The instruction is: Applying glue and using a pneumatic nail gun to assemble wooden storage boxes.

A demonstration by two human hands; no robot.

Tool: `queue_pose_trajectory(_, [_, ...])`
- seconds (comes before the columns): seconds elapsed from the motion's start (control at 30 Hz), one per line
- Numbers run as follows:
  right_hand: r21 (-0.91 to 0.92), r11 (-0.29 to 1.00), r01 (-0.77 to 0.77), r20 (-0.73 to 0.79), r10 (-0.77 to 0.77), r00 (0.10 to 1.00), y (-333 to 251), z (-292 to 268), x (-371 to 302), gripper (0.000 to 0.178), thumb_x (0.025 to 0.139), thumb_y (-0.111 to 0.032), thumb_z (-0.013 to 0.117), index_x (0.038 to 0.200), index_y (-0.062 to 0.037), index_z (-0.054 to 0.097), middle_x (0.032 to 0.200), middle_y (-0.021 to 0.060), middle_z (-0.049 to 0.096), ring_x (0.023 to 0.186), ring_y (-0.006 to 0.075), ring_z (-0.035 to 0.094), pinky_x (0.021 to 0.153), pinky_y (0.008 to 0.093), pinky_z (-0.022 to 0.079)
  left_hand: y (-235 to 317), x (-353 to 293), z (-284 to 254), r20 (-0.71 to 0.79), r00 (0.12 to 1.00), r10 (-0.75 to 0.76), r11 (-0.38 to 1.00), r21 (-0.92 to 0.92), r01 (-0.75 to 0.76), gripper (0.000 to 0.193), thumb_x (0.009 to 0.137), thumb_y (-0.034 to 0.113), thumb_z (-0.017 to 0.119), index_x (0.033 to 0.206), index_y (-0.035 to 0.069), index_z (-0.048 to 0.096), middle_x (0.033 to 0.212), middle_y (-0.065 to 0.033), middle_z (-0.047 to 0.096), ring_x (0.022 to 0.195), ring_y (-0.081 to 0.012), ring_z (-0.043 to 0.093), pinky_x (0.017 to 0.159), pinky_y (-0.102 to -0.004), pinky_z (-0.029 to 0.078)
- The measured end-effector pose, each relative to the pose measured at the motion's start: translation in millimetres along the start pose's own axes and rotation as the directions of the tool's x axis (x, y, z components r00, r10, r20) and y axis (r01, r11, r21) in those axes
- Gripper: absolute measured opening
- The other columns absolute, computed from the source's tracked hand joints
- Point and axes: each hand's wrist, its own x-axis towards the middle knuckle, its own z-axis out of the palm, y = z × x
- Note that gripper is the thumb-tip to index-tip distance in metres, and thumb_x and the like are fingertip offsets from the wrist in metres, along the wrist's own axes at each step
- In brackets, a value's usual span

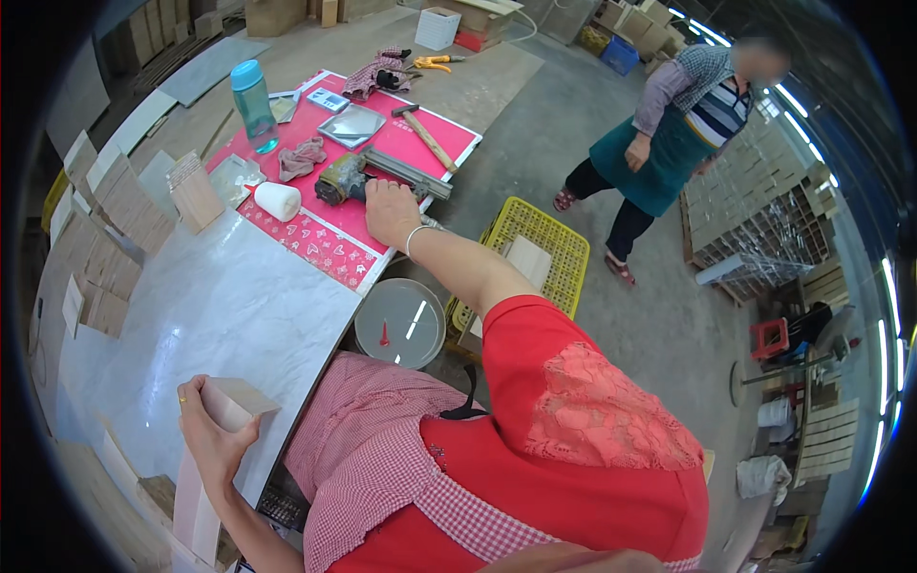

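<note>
My left hand is closed around a small pale wooden piece with upright sides at the near left of the table. Its thumb and fingers press on opposite sides of the wood. Farther forward, my right hand is wrapped around the handle of a nail gun, which lies on the pink mat. The gun's long grey magazine points to the right. Beside the gun are a crumpled cloth, a white glue bottle with a red tip, and a hammer.
A teal water bottle and a metal tray stand on the mat. Wooden pieces line the table's left side. Right of the table are a round grey pan, a yellow crate and a person in a green apron.
</note>
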Motion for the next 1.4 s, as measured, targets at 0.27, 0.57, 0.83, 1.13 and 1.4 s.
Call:
queue_pose_trajectory(0.27, [-0.005,1.0,-0.004,-0.063,0.004,0.998,1,7,0,0.028,0.084,-0.02,0.058,0.105,-0.0015,0.057,0.093,0.0141,0.066,0.087,0.0263,0.067,0.076,0.0381,0.051,-6,0,1,0.02,1.0,-0.017,1.0,-0.01,0.017,0.075,0.051,0.017,0.081,0.118,-0.001,0.05,0.109,-0.0169,0.055,0.101,-0.0391,0.056,0.091,-0.0432,0.045])
queue_pose_trajectory(0.57, [-0.004,1.0,-0.031,-0.061,0.03,0.998,-1,6,-1,0.028,0.083,-0.018,0.058,0.105,-0.0013,0.057,0.094,0.014,0.064,0.088,0.0264,0.065,0.076,0.0383,0.049,-10,1,-1,0.038,0.999,0.023,1.0,0.007,-0.023,0.077,0.053,0.014,0.08,0.121,-0.002,0.048,0.112,-0.0188,0.054,0.105,-0.0397,0.055,0.095,-0.0422,0.044])
queue_pose_trajectory(0.83, [0.022,0.999,-0.034,-0.017,0.034,0.999,-8,-2,-3,0.03,0.081,-0.017,0.058,0.107,-0.0005,0.056,0.096,0.0141,0.063,0.09,0.0267,0.064,0.077,0.0388,0.049,-22,1,3,0.048,0.999,-0.011,1.0,0.024,0.01,0.08,0.052,0.013,0.081,0.123,-0.002,0.048,0.114,-0.0181,0.053,0.107,-0.0372,0.054,0.097,-0.0413,0.043])
queue_pose_trajectory(1.13, [0.018,0.999,-0.04,0.002,0.04,0.999,-10,3,-4,0.034,0.082,-0.017,0.058,0.111,0.0007,0.056,0.098,0.0141,0.062,0.092,0.0267,0.063,0.079,0.0387,0.048,-24,-1,4,0.041,0.999,-0.006,1.0,0.017,0.005,0.08,0.052,0.014,0.082,0.123,-0.002,0.048,0.112,-0.0169,0.053,0.106,-0.0367,0.054,0.097,-0.0406,0.043])
queue_pose_trajectory(1.4, [-0.004,0.996,-0.09,0.025,0.09,0.996,1,1,-10,0.036,0.084,-0.017,0.057,0.115,0.0006,0.055,0.099,0.0138,0.062,0.093,0.0263,0.062,0.081,0.0379,0.047,-28,0,10,0.074,0.996,0.042,0.999,0.025,-0.044,0.081,0.053,0.011,0.082,0.125,-0.001,0.047,0.114,-0.0168,0.051,0.108,-0.0344,0.052,0.098,-0.0389,0.041])
